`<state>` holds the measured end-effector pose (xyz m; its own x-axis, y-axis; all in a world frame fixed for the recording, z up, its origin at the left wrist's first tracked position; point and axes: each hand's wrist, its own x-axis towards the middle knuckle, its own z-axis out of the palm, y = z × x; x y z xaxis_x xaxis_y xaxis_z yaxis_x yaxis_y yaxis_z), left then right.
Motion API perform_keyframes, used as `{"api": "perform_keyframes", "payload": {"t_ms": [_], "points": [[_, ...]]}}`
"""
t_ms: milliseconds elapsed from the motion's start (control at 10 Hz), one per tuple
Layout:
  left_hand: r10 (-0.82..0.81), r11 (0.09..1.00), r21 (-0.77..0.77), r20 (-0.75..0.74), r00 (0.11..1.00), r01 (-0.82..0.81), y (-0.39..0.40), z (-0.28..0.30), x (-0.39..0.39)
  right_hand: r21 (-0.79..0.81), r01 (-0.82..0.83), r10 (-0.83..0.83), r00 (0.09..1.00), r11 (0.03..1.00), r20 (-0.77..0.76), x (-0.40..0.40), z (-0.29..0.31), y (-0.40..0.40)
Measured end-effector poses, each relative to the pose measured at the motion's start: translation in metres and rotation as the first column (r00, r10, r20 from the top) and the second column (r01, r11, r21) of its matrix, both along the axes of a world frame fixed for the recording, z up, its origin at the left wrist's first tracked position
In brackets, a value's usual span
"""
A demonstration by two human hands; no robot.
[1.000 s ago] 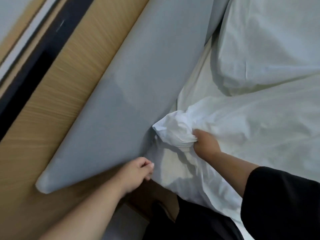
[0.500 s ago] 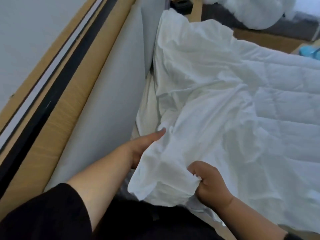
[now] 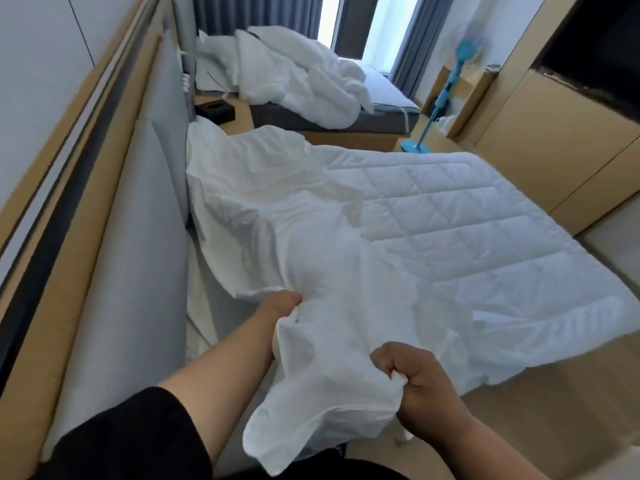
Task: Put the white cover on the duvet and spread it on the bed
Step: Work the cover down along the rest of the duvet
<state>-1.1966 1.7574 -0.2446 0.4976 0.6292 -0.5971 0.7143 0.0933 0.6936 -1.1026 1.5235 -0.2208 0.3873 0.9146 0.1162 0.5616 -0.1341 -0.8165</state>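
The smooth white cover [image 3: 277, 216] lies bunched over the head end of the bed, its near corner lifted toward me. My left hand [image 3: 280, 308] grips a fold of it, fingers buried in the cloth. My right hand [image 3: 412, 374] grips the corner's edge in a fist, lower and to the right. The quilted white duvet [image 3: 467, 220] lies flat on the bed, bare on the right side, with the cover over its left part.
A grey padded headboard [image 3: 138, 237] runs along the left wall. A second bed [image 3: 311, 84] with rumpled white bedding stands beyond. A black box [image 3: 216, 110] sits between the beds. A blue standing fan [image 3: 446, 84] and wooden cabinets [image 3: 554, 140] are on the right.
My view has lifted from the headboard corner to the whole bed. Both hands have pulled the cover's corner up and toward me, the left hand now closed on the cloth.
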Motion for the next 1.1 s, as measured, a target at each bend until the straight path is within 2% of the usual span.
{"api": "perform_keyframes", "payload": {"t_ms": [100,200,300,400,500,600,700,800,900,1000,1100], "points": [[0.081,0.994,0.056,0.151,0.985,-0.091,-0.015,0.032,0.004,-0.147,0.036,-0.054,0.991,0.989,-0.119,0.006,0.014,-0.007],[0.281,0.958,-0.109,0.539,0.794,-0.264,-0.045,0.067,-0.005,-0.216,-0.019,-0.06,0.934,0.976,-0.353,0.029,0.035,-0.017],[0.22,0.969,-0.238,0.682,0.697,-0.073,-0.064,0.081,-0.006,-0.34,-0.045,-0.166,0.809,0.939,-0.564,0.07,0.042,0.004],[0.246,0.954,-0.292,0.65,0.719,-0.062,-0.077,0.078,0.007,-0.541,-0.039,-0.185,0.917,0.84,-0.354,0.098,0.04,0.053],[0.274,0.948,-0.298,0.586,0.763,-0.111,-0.087,0.067,0.019,-0.452,0.046,-0.167,0.959,0.891,-0.23,0.097,0.057,0.077],[0.261,0.954,-0.274,0.543,0.798,-0.126,-0.087,0.064,0.024,-0.477,-0.05,-0.089,0.96,0.878,-0.265,0.101,0.05,0.096],[0.331,0.929,-0.309,0.445,0.832,-0.205,-0.085,0.051,0.022,-0.407,-0.046,-0.057,0.97,0.912,-0.238,0.111,0.023,0.097],[0.516,0.822,-0.418,0.255,0.818,-0.388,-0.081,0.026,0.011,-0.319,-0.093,-0.02,0.943,0.943,-0.334,0.123,0.004,0.087],[0.713,0.692,-0.226,0.065,0.698,-0.686,-0.07,-0.001,0.004,-0.305,-0.23,0.096,0.913,0.924,-0.396,0.128,-0.007,0.079],[0.668,0.718,0.251,0.011,0.744,-0.649,-0.052,-0.011,0.014,-0.323,-0.325,0.208,0.914,0.889,-0.349,0.131,-0.01,0.08],[0.512,0.858,-0.032,-0.017,0.859,-0.513,-0.047,-0.002,0.05,-0.342,-0.385,0.303,0.914,0.857,-0.269,0.133,-0.012,0.081]]}}
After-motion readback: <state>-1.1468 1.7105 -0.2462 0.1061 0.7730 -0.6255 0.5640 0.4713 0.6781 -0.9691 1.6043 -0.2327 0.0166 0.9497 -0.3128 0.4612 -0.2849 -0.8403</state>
